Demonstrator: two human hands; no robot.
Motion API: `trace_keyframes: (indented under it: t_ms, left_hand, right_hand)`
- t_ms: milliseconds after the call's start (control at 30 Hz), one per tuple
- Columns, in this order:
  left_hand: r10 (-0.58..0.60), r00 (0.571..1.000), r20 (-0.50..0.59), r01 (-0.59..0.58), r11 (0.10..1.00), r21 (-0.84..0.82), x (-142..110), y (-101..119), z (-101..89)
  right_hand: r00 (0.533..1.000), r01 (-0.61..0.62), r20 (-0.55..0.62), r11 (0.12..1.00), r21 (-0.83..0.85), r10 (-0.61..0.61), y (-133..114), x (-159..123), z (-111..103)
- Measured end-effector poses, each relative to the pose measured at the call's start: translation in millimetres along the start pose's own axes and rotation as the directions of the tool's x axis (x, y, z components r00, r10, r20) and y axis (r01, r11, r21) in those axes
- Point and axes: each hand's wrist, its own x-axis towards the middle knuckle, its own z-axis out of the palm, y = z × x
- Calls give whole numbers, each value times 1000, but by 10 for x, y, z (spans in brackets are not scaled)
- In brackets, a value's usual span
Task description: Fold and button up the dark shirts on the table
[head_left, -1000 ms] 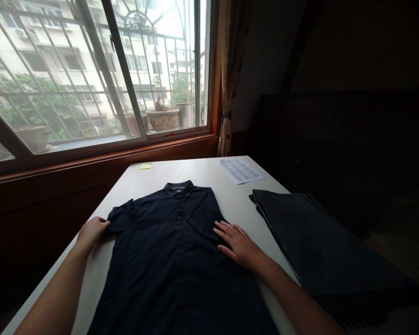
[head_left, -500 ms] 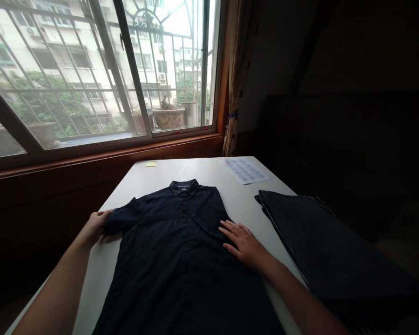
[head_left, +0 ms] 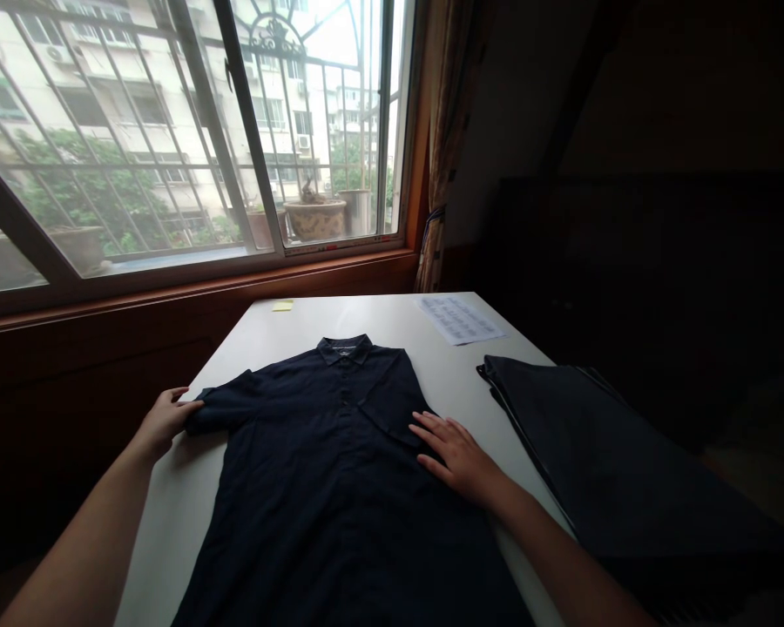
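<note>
A dark navy collared shirt (head_left: 327, 461) lies front up on the white table (head_left: 199, 496), its collar toward the window. On the left, my left hand (head_left: 163, 422) pinches the hem of the outstretched short sleeve (head_left: 219, 409); the thumb is partly hidden. The shirt's right-hand sleeve is folded inward over the front. My right hand (head_left: 454, 455) rests flat on that side of the shirt, fingers stretched out and apart. The bottom of the shirt runs out of view.
Folded dark garments (head_left: 581, 435) lie along the table's right side. A printed paper sheet (head_left: 461, 320) and a yellow sticky note (head_left: 283, 306) are at the far end. Beyond stand a barred window (head_left: 170, 131) and a tied curtain (head_left: 435, 174).
My left hand has moved outward to the left, drawing the sleeve straighter and farther from the shirt's body. My right hand stays in place.
</note>
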Motion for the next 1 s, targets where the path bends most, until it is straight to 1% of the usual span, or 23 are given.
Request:
trace_keyframes:
  t_ms: [167,300,400,467,567,633,833,1000]
  left_hand:
    - [-73,994,78,86,979,-184,-18,-47,-60]
    - [-114,977,182,159,954,-254,-150,-44,-112]
    - [-157,959,234,213,948,-236,-266,-30,-158]
    - [-186,954,235,226,961,-158,-311,-18,-179]
    - [-180,966,183,181,983,14,-313,8,-191]
    - [-160,975,154,148,985,88,-283,26,-188]
    - [-70,988,136,47,984,169,-161,25,-114]
    - [24,997,76,-38,982,184,-27,-16,61]
  right_hand:
    - [1000,-2,14,1000,-8,3,16,8,10]
    - [1000,-8,16,1000,-5,8,4,8,-1]
    - [1000,-5,6,1000,1,5,-11,1,-12]
    - [1000,-3,5,1000,2,3,-14,-3,-16]
    - [1000,-1,11,1000,1,1,-11,-2,-17]
    - [1000,-1,14,1000,0,1,-7,1,-18]
    - [999,18,52,1000,-10,-17,-17,3,-48]
    - [998,23,65,1000,4,-23,-43,-4,-83]
